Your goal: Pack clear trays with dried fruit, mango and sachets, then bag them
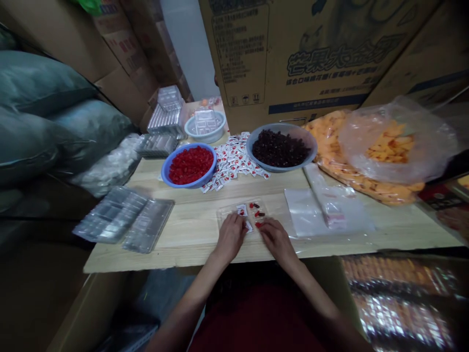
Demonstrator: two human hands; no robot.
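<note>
A clear plastic tray (223, 211) with compartments lies on the table before me. In it are a white printed sachet (242, 210) and small red and dark brown pieces (254, 206). My left hand (231, 235) is over the tray's near left part, its fingers bent and pinching at a second white sachet (249, 226). At the near right part of the tray, my right hand (277, 239) has thumb and fingers together on a small red piece (258, 225). The fingers partly hide both of these.
Beyond the tray lie a blue bowl of red pieces (164, 168), a heap of sachets (234, 159) and a bowl of dark pieces (314, 149). Stacked clear trays (148, 225) sit left; plastic bags (304, 212) and an orange bag (366, 183) right. Cardboard boxes (278, 73) stand behind.
</note>
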